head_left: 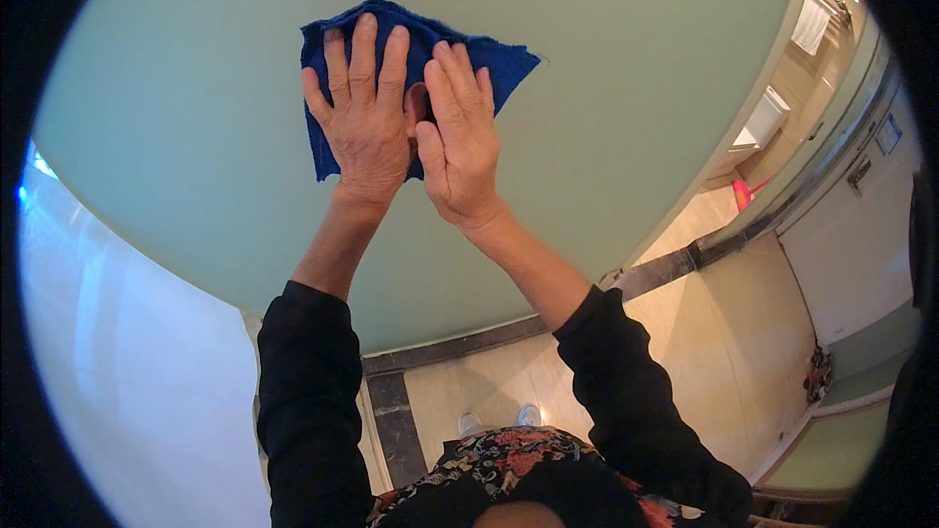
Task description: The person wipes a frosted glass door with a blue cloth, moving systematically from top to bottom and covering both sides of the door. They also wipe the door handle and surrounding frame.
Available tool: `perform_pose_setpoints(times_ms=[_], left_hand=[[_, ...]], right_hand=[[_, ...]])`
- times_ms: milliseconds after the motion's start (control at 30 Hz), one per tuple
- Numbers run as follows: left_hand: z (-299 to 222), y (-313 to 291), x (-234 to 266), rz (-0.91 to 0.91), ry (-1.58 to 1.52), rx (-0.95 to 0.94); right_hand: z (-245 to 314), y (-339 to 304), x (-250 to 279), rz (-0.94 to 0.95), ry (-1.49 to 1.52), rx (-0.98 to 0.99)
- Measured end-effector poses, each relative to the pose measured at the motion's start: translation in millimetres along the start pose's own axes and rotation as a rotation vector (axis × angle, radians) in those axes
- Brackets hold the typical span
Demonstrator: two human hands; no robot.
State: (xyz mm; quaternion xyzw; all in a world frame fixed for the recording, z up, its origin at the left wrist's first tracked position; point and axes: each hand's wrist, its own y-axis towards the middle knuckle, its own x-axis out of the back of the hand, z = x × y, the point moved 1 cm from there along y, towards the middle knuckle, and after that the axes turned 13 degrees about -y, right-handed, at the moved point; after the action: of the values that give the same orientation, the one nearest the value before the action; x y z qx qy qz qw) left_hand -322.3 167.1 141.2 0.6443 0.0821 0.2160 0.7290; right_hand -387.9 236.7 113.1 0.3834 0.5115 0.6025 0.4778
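A blue cloth (511, 61) lies spread against a smooth pale green wall panel (606, 108). Flat on the cloth's left part rests my left hand (364, 117), its fingers stretched and spread. My right hand (462, 137) presses on the cloth just to the right, fingers extended and lying close together, thumb beside them. Between the two hands the cloth is partly hidden. Its top edge is folded over, and one corner sticks out to the right past my right fingertips.
At the right, a doorway shows a white towel (811, 23), a white basin-like fixture (766, 117) and a pink object (743, 196). A pale door (851, 225) stands farther right. Beige floor tiles (685, 332) with dark border strips (396, 420) run below; a bright white surface (147, 381) fills the lower left.
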Motion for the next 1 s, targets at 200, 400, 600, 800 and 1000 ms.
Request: perform_pose_setpoints(times_ms=[200,400,600,800,1000], left_hand=[[6.5,39.9,-1.9,0.004,0.121,-0.069],[9.1,107.5,6.0,-0.007,0.12,-0.178],[-5.3,89.3,-4.2,-0.063,0.173,-0.068],[-25.0,0.8,-19.9,0.118,0.025,0.11],[-44.6,-96.8,-40.0,0.183,-0.015,0.102]], right_hand=[[-29.5,38.5,-15.8,-0.132,-0.35,0.27],[-30.9,113.2,4.4,-0.041,-0.456,0.356],[-42.8,116.2,-1.7,-0.16,-0.462,0.434],[-62.8,21.9,12.5,0.019,-0.488,0.332],[-85.1,-59.7,31.9,0.18,-0.526,0.303]])
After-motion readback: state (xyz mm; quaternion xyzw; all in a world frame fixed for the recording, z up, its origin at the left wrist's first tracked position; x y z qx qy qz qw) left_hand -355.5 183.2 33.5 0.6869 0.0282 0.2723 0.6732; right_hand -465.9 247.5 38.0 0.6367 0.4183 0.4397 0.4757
